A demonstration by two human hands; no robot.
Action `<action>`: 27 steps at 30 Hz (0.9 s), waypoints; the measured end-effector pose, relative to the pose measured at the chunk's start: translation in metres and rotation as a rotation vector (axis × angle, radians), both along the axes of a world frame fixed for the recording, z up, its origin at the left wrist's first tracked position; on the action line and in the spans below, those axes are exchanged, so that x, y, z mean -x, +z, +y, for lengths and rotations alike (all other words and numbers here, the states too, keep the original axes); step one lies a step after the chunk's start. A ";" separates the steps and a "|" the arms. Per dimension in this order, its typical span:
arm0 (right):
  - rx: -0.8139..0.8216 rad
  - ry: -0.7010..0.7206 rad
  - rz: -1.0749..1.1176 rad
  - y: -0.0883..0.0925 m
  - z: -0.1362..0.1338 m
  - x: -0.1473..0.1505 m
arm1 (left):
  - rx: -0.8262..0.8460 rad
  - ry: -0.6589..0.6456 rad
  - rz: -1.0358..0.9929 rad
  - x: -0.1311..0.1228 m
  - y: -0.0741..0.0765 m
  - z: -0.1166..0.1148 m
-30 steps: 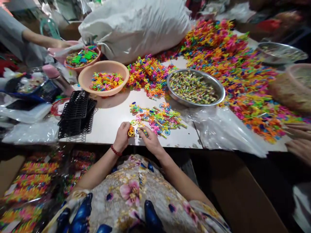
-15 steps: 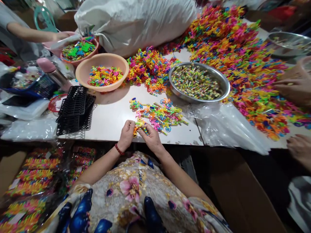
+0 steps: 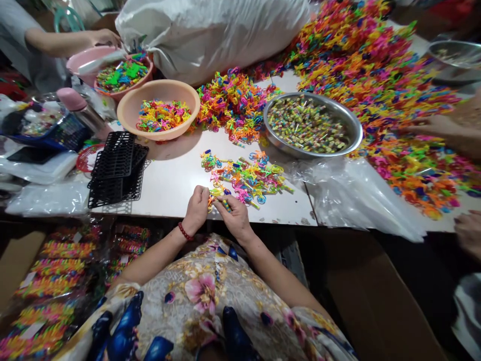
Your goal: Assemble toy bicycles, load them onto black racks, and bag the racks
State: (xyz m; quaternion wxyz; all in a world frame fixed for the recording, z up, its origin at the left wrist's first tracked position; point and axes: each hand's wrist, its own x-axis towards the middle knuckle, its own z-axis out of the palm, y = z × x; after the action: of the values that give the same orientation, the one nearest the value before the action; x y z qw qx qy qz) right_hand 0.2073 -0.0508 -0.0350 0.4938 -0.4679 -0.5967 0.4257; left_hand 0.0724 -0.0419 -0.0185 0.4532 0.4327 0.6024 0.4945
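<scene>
At the table's front edge, my left hand (image 3: 197,208) is closed in a pinch on a small yellow-and-orange plastic toy piece, mostly covered by the fingers. Close beside it, my right hand (image 3: 235,215) is also closed, with a small striped stick (image 3: 226,205) in yellow, green and blue between its fingers. The fingertips of both hands nearly meet. Just beyond them lies a loose pile of colourful plastic toy pieces (image 3: 248,175), some with wheel-like rings, mixed with striped sticks.
Behind the pile are a peach basin (image 3: 124,118) of plastic pieces and a steel bowl (image 3: 355,143) of striped sticks. Black plastic racks (image 3: 112,170) lie left, clear bags (image 3: 353,195) right. A large heap (image 3: 356,65) covers the right side. Co-workers' arms (image 3: 60,42) reach in from both sides.
My hands stay almost in place, with small finger movements around the pieces. The co-worker's hand at upper left has lifted from the pink basin; another co-worker's hand at right has shifted over the heap.
</scene>
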 end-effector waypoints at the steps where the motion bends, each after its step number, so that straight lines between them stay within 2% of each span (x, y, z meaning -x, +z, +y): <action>1: -0.015 0.000 -0.004 -0.001 0.000 0.001 | 0.023 0.002 -0.038 -0.001 -0.001 0.000; 8: -0.090 0.045 -0.138 -0.002 -0.005 0.001 | 0.239 -0.040 -0.338 -0.006 -0.007 0.003; 10: -0.141 0.059 -0.193 0.000 -0.007 0.000 | 0.162 -0.047 -0.271 -0.005 -0.005 0.005; 14: -0.214 0.085 -0.267 0.002 -0.007 -0.005 | -0.073 -0.115 -0.011 -0.003 -0.003 0.010; 18: -0.182 0.100 -0.265 0.004 0.005 -0.024 | -0.056 -0.191 -0.018 -0.005 -0.009 0.020; 21: -0.191 -0.030 -0.321 0.004 0.024 -0.052 | -0.043 -0.071 0.011 -0.003 -0.011 0.045; 24: -0.237 -0.241 -0.486 0.004 0.042 -0.081 | -0.187 0.050 0.099 0.004 -0.013 0.082; 27: -0.251 -0.332 -0.572 0.002 0.049 -0.095 | -0.309 -0.020 0.175 0.011 -0.017 0.117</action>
State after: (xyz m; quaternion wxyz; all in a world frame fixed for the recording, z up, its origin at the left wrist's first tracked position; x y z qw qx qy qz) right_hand 0.3022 -0.0013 -0.0334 0.4229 -0.5944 -0.6743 0.1147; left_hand 0.0613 0.0747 -0.0354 0.3318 0.5446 0.5520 0.5372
